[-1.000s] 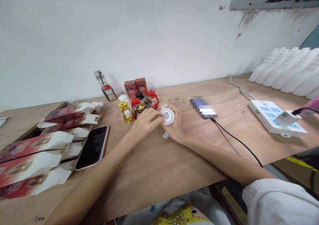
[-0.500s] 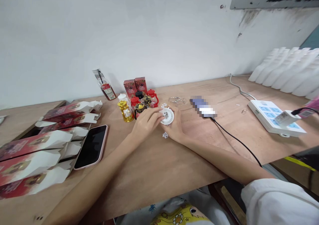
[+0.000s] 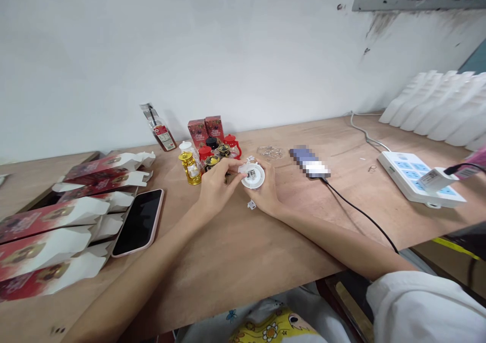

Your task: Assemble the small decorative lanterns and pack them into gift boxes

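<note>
Both my hands meet at the middle of the wooden table (image 3: 235, 262) on a small round white part (image 3: 253, 177). My right hand (image 3: 268, 193) cups it from the right and below. My left hand (image 3: 217, 187) pinches its left edge with closed fingertips. A tiny white piece (image 3: 251, 204) lies on the table just under my hands. Right behind my left hand stands a cluster of miniature lanterns, among them a gold one (image 3: 190, 168) and a red one (image 3: 232, 146).
Flat red-and-white cartons (image 3: 56, 231) are stacked at the left beside a pink-cased phone (image 3: 138, 222). Two red boxes (image 3: 206, 129) stand by the wall. A blue device (image 3: 308, 163) with a black cable and a white power strip (image 3: 417, 177) lie at the right.
The round white part has tilted up slightly in my hands, and my left fingers have shifted along its edge. The view has moved a little.
</note>
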The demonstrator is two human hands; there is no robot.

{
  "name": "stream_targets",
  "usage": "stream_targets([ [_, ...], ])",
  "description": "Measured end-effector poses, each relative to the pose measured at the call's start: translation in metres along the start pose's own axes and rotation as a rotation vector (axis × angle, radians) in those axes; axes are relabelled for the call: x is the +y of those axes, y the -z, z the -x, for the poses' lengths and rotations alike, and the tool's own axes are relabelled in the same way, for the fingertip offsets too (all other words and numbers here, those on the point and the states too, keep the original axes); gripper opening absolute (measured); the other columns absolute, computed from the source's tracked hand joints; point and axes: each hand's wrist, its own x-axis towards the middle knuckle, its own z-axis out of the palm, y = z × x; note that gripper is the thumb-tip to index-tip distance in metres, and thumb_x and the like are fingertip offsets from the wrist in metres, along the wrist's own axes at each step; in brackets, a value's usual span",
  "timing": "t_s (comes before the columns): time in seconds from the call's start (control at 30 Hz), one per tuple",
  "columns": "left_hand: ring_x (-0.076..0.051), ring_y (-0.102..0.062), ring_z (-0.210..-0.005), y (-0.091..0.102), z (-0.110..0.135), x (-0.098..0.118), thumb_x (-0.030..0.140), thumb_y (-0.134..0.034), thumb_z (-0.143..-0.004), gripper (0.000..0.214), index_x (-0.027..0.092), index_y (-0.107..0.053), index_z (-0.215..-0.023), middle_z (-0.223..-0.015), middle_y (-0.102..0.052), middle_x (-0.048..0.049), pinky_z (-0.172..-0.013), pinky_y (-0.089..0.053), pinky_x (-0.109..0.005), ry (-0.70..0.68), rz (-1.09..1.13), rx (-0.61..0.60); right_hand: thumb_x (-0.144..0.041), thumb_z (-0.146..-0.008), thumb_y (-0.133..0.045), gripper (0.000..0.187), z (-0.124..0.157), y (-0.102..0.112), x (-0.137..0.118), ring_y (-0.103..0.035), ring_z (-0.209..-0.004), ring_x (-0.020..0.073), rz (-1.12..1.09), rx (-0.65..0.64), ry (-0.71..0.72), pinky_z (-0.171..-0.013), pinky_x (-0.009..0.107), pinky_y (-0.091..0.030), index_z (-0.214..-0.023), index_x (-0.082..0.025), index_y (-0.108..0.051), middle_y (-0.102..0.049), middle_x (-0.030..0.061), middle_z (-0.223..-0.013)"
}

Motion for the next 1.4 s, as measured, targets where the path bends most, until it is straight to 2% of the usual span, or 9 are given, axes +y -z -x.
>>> stream_targets([
  [0.13,-0.01,-0.065,-0.07,-0.002,0.002,-0.002,0.026,-0.061,-0.086,0.016,0.015,-0.058,-0.097,-0.087,-0.069,-0.0034,-0.063,-0.054,-0.021,-0.079,-0.075,0.032,-0.031,-0.075,-0.062,0.057,0.0,0.0,0.0,-0.05,-0.112,0.0286,-0.011,0.0,-0.003,-0.093,0.05,-0.043,-0.125,-0.019,-0.038,-0.052,0.0139,-0.118],
  [0.23,-0.012,-0.061,-0.071,0.0,0.002,-0.004,0.015,-0.057,-0.087,0.015,0.013,-0.057,-0.102,-0.085,-0.069,-0.0055,-0.063,-0.052,-0.023,-0.258,-0.204,0.015,-0.03,-0.075,-0.062,0.057,0.0,0.001,-0.002,-0.049,-0.113,0.0294,-0.032,-0.01,-0.019,-0.095,0.051,-0.042,-0.125,-0.02,-0.038,-0.051,0.0138,-0.119],
  [0.33,-0.016,-0.057,-0.076,0.002,0.001,-0.003,0.007,-0.049,-0.089,0.021,0.012,-0.055,-0.109,-0.095,-0.07,-0.0092,-0.068,-0.052,-0.029,-0.444,-0.347,-0.078,-0.029,-0.074,-0.063,0.059,0.0,0.002,-0.003,-0.049,-0.112,0.0306,-0.033,-0.021,-0.018,-0.094,0.052,-0.043,-0.125,-0.023,-0.036,-0.05,0.0129,-0.119],
  [0.43,-0.018,-0.056,-0.078,0.002,0.0,0.001,0.005,-0.044,-0.09,0.021,0.01,-0.055,-0.108,-0.103,-0.068,-0.0122,-0.069,-0.051,-0.032,-0.518,-0.466,-0.189,-0.027,-0.074,-0.063,0.059,0.0,0.002,-0.001,-0.05,-0.109,0.0309,-0.022,-0.02,-0.019,-0.092,0.053,-0.044,-0.125,-0.026,-0.034,-0.05,0.0122,-0.118],
  [0.53,-0.019,-0.056,-0.081,0.002,-0.001,0.002,0.004,-0.041,-0.09,0.023,0.009,-0.055,-0.107,-0.108,-0.066,-0.0148,-0.072,-0.051,-0.032,-0.526,-0.495,-0.28,-0.025,-0.074,-0.062,0.059,0.001,0.001,0.001,-0.049,-0.11,0.0308,-0.014,-0.019,-0.043,-0.092,0.052,-0.044,-0.126,-0.027,-0.033,-0.049,0.0119,-0.12],
  [0.6,-0.018,-0.057,-0.084,0.001,0.0,0.001,0.003,-0.037,-0.091,0.026,0.01,-0.053,-0.11,-0.107,-0.065,-0.0141,-0.074,-0.051,-0.031,-0.514,-0.468,-0.292,-0.024,-0.073,-0.062,0.06,0.001,0.0,0.002,-0.048,-0.112,0.031,-0.014,-0.023,-0.058,-0.093,0.052,-0.044,-0.125,-0.027,-0.033,-0.048,0.0115,-0.121],
  [0.87,-0.016,-0.06,-0.08,0.0,0.003,-0.005,0.007,-0.041,-0.091,0.024,0.014,-0.052,-0.111,-0.092,-0.067,-0.0086,-0.07,-0.05,-0.028,-0.487,-0.381,-0.173,-0.028,-0.073,-0.062,0.058,0.001,0.001,-0.001,-0.049,-0.112,0.0302,-0.04,-0.039,-0.068,-0.094,0.052,-0.043,-0.124,-0.024,-0.036,-0.05,0.0121,-0.12],
  [1.1,-0.018,-0.065,-0.082,-0.002,0.002,0.0,0.005,-0.047,-0.088,0.019,0.012,-0.056,-0.103,-0.085,-0.069,-0.0075,-0.071,-0.053,-0.031,-0.656,-0.453,-0.059,-0.027,-0.076,-0.057,0.055,-0.001,0.003,-0.004,-0.049,-0.111,0.0312,-0.026,-0.033,-0.035,-0.093,0.055,-0.043,-0.125,-0.027,-0.034,-0.05,0.0115,-0.121],
  [1.4,-0.019,-0.064,-0.082,-0.011,0.018,-0.003,0.007,-0.046,-0.089,0.03,0.014,-0.056,-0.117,-0.085,-0.068,-0.0086,-0.069,-0.055,-0.031,-0.597,-0.408,-0.092,-0.033,-0.08,-0.055,0.052,0.001,0.002,-0.001,-0.048,-0.114,0.0328,-0.027,-0.028,-0.031,-0.095,0.058,-0.041,-0.127,-0.025,-0.034,-0.05,0.0136,-0.124],
])
